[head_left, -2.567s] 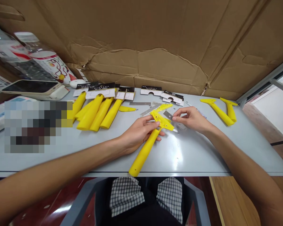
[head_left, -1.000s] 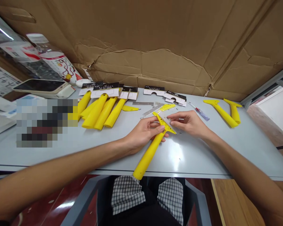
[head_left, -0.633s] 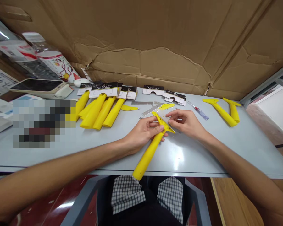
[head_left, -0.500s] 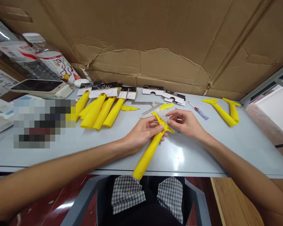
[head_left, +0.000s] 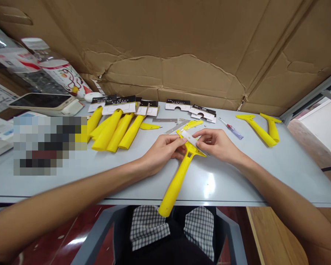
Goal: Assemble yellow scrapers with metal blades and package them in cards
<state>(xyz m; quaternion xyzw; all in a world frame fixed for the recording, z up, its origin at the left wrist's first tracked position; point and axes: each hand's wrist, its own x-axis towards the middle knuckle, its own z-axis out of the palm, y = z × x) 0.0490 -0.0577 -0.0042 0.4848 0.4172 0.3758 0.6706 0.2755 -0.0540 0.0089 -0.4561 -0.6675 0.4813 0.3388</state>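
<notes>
A yellow scraper (head_left: 175,176) lies tilted between my hands, its handle pointing toward me past the table's front edge. My left hand (head_left: 167,151) grips the scraper's head, thumb pressed on the flat pale metal blade (head_left: 189,137). On the opposite side, my right hand (head_left: 216,144) has thumb and fingers pinched at the blade's edge; whether a small part sits between them cannot be made out. Just beyond the head lie a yellow cover piece (head_left: 193,125), a loose metal blade (head_left: 173,127) and small screws.
Yellow scrapers with cards (head_left: 114,129) lie at left. Loose cards (head_left: 178,105) rest at the back. A screwdriver (head_left: 231,129) and two yellow handles (head_left: 257,131) lie right. A phone (head_left: 44,101) and bottles (head_left: 62,71) stand far left; cardboard (head_left: 165,40) walls the back.
The scraper has turned over slightly, showing the blade's flat face and a square hole by the neck. My left thumb has shifted from the neck up onto the blade.
</notes>
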